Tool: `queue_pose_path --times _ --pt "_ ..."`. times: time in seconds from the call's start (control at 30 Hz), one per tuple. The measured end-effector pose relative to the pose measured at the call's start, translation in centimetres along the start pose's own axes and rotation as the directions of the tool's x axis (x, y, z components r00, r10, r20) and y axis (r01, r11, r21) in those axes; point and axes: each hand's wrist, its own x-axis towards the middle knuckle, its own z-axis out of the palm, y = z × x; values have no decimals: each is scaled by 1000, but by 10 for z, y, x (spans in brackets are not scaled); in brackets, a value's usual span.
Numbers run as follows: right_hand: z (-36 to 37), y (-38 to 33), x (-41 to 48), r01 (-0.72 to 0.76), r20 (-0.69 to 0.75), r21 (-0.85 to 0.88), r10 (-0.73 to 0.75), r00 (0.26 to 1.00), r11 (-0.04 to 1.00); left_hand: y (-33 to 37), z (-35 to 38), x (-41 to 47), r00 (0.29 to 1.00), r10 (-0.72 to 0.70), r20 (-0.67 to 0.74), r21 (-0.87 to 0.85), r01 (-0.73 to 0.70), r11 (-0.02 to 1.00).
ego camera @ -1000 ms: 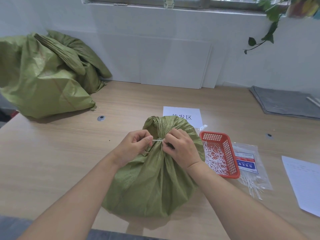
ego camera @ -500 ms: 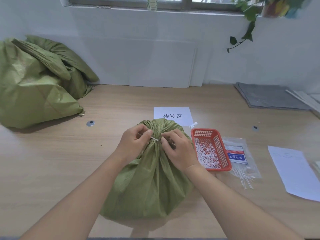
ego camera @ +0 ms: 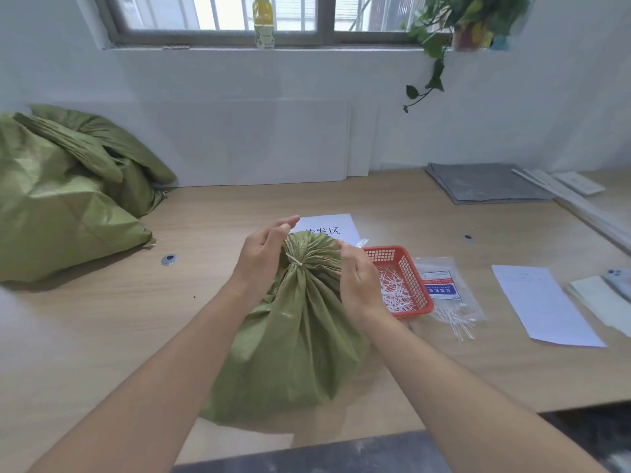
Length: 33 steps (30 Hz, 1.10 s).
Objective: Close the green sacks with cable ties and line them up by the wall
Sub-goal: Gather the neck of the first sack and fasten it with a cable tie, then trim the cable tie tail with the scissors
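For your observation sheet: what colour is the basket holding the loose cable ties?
Red basket, seen in the head view.

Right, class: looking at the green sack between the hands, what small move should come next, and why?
Probably grip the sack by its gathered neck and lift it toward the wall. A white cable tie already cinches the neck, the left hand and right hand are open beside it, and other green sacks sit by that wall.
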Motion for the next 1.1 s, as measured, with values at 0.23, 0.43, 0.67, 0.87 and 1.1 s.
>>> queue_pose_path --times 0.23,0.43,0.67,0.87,1.1 --pt "-39 -16 -15 -62 33 100 59 998 993 27 40 -44 999 42 -22 -34 -42 999" --pt "-95 -7 -27 -238 117 224 216 969 945 35 102 -82 998 -27 -48 -55 25 998" --pt "-161 18 -38 -272 163 207 241 957 940 26 176 -106 978 -194 -76 -117 185 976" --pt "-195 52 -40 -323 130 178 303 944 930 9 220 -108 965 -259 -40 -113 254 961" --pt "-211 93 -41 -392 52 222 391 919 893 -26 257 -95 937 -349 19 -99 349 932"
